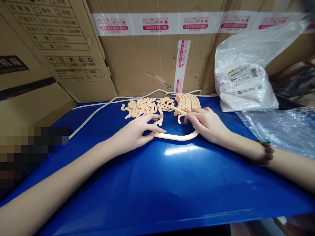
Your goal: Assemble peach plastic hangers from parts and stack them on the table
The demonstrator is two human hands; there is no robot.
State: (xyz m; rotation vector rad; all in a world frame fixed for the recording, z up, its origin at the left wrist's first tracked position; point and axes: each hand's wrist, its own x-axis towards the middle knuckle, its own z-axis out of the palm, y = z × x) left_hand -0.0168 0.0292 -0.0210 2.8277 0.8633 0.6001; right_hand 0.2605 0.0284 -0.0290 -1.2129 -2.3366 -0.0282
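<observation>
A long cream plastic strip [176, 136], bent upward at its right end, lies between my two hands just above the blue table. My left hand [142, 129] has its thumb and index finger closed on the strip's left end. Its other fingers reach over a small bent cream piece [160, 118]. My right hand [209, 124] is closed around the strip's curved right end, fingers curled and their undersides hidden. A small cream hook [179, 119] shows beside its fingertips; whether they touch it I cannot tell.
Behind my hands lie a heap of wavy cream pieces [140, 106], cream hook-like pieces [165, 104] and a stack of curved cream arms [188, 102]. A white cable [93, 114] crosses the blue table [157, 190]. Cardboard boxes [147, 55] wall the back; plastic bags [243, 88] stand right.
</observation>
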